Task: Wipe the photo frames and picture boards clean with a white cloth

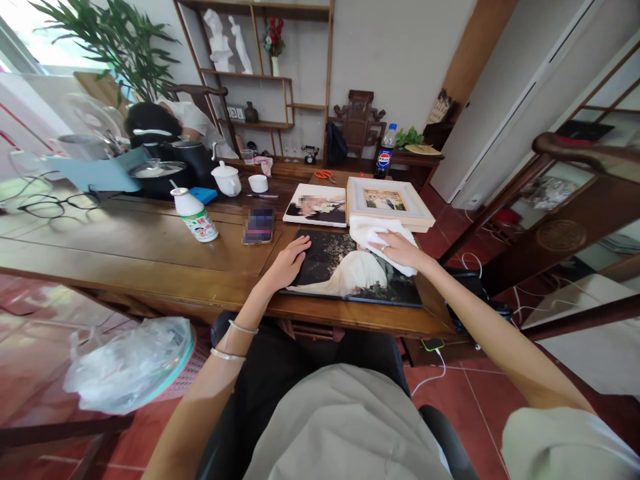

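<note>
Glossy brown wooden desk [235, 267] spanning the scene, above red-tiled floor [480, 400]; wooden shelving [310, 75] against pale far wall [400, 47]. On the near side of the desk, dark photo panel [325, 267] lying flat. Left hand [290, 263] palm down at its left edge, fingers loosely spread. Right hand [397, 248] over white cloth [363, 230] at the panel's far right; gripping or merely pressing, cannot tell. Just beyond, canvas print [325, 207], left of framed picture [385, 200]. Part of the panel's image covered by cloth and hand; phone [259, 225] screen pixelated; co-worker [193, 120] at far left, partly hidden. Pepsi emblem on dark bottle [385, 157]; lettering on white bottle [197, 219] too small to read.
</note>
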A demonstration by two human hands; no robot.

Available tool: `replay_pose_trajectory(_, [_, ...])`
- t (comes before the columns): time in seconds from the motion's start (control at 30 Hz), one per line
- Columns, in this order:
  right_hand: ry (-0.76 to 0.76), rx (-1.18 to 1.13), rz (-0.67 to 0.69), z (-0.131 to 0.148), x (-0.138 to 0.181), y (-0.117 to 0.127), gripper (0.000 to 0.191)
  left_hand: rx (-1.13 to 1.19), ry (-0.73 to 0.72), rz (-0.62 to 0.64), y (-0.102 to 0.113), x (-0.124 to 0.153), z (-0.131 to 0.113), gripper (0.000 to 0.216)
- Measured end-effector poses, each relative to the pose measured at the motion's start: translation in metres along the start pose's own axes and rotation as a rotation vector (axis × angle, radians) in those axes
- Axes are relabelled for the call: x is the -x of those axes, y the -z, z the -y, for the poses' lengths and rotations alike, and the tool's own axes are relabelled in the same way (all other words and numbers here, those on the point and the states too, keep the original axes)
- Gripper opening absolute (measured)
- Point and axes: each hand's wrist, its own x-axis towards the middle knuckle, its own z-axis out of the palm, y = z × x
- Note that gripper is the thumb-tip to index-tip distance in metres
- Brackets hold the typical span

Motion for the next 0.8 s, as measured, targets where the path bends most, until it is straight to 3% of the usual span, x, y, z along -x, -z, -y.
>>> replay_pose_trajectory(0.1, [-0.006, -0.010, 0.018, 0.009, 0.011, 0.002, 0.031, -0.010, -0.002, -0.003, 0.000, 0.000, -0.001, 0.043])
replay_pose_trajectory(0.3, [0.273, -0.040, 0.118, 0.066, 0.089, 0.012, 0.027, -0.017, 0.001, -0.007, 0.000, 0.000, -0.002, 0.042])
replay_pose_trajectory(0.47, [0.333, -0.063, 0.174, 0.093, 0.127, 0.019, 0.031, -0.021, -0.003, -0.017, 0.000, 0.000, -0.001, 0.041])
replay_pose_trajectory(0.63, [0.183, -0.053, 0.187, 0.053, 0.092, 0.016, 0.032, 0.007, 0.000, -0.015, 0.000, 0.000, 0.000, 0.041])
replay_pose_trajectory(0.8, [-0.013, -0.064, 0.073, -0.005, 0.036, 0.012, 0.034, 0.012, 0.001, -0.005, 0.001, 0.001, -0.002, 0.042])
